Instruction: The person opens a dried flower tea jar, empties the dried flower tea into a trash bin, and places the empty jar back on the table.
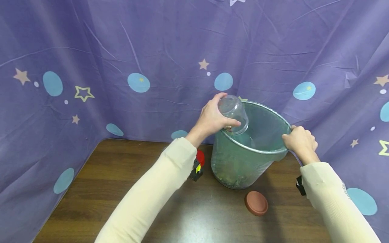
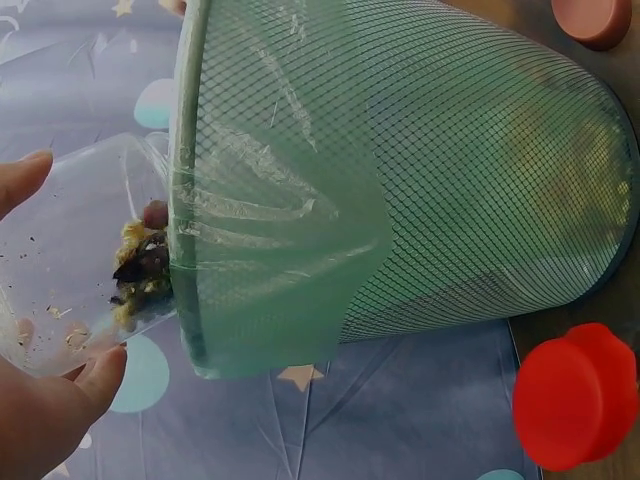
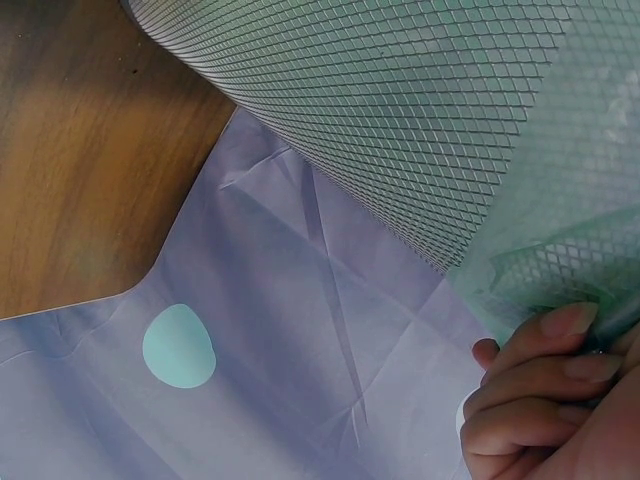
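In the head view my left hand (image 1: 209,116) grips a clear plastic cup (image 1: 232,106), tipped mouth-down over the left side of a mesh wastebasket (image 1: 240,162). Dark and yellowish scraps (image 2: 145,265) sit near the cup's mouth, beside the rim, in the left wrist view. A thin green bag (image 2: 290,335) lines the basket and folds over its rim. My right hand (image 1: 301,141) holds the rim on the right side, fingers curled over it and the bag. The basket leans on the table, and some blurred matter shows through the mesh at its bottom.
A round reddish-brown dish or lid (image 1: 256,203) lies on the wooden table (image 1: 127,182) in front of the basket. Left of the basket is a red round object (image 2: 575,400), partly hidden by my left sleeve. A purple patterned curtain (image 1: 170,50) hangs behind.
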The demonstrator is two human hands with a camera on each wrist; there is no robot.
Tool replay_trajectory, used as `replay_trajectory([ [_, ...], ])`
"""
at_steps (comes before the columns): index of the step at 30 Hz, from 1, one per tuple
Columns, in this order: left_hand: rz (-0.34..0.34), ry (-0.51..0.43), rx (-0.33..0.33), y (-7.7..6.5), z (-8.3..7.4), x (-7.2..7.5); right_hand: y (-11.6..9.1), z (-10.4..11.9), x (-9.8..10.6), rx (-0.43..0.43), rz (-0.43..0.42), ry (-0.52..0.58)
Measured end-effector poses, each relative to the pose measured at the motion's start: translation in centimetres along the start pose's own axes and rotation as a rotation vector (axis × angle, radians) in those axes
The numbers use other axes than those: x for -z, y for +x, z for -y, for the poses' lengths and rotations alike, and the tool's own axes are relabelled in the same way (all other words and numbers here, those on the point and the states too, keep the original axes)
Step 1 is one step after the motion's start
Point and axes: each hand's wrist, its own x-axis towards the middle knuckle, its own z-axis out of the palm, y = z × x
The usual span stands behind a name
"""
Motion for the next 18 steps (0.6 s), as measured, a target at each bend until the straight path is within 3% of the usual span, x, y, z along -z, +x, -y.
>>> replay_trajectory([
  [11, -0.010, -0.016, 0.006, -0.04, 0.14, 0.09, 0.00, -0.05, -0.05, 0.002, 0.000, 0.004],
  [18, -0.026, -0.091, 0.061, -0.14, 0.38, 0.32, 0.10, -0.07, -0.09, 0.000, -0.001, 0.009],
])
